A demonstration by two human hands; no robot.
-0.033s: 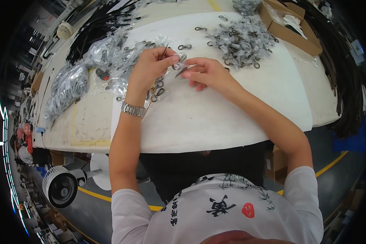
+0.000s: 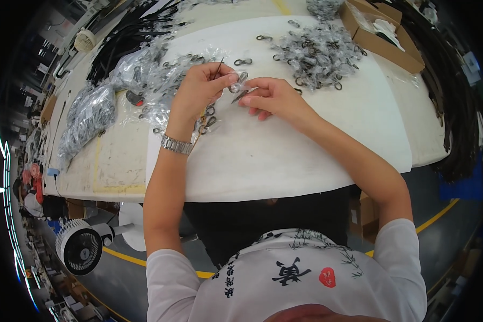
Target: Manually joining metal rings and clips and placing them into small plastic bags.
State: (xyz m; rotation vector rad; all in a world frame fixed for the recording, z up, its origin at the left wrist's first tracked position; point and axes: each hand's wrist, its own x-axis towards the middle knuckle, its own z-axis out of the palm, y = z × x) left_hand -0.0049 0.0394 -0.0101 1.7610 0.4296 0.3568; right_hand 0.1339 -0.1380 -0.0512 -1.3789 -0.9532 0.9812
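Observation:
My left hand (image 2: 201,88), with a metal watch (image 2: 176,144) on its wrist, pinches a small metal clasp (image 2: 239,80) in clear plastic wrap just above the white sheet (image 2: 284,161). A thin dark strip sticks up between its fingers. My right hand (image 2: 273,97) meets it from the right, with fingertips closed on the lower end of the same clasp. A few bare clasps (image 2: 206,122) lie under my left hand. A heap of wrapped clasps (image 2: 316,53) lies beyond my right hand.
Clear bags of metal parts (image 2: 88,112) lie at the left of the table. Black straps (image 2: 129,37) lie at the back left and hang over the right edge. An open cardboard box (image 2: 383,40) stands at the back right. A fan (image 2: 80,247) stands on the floor.

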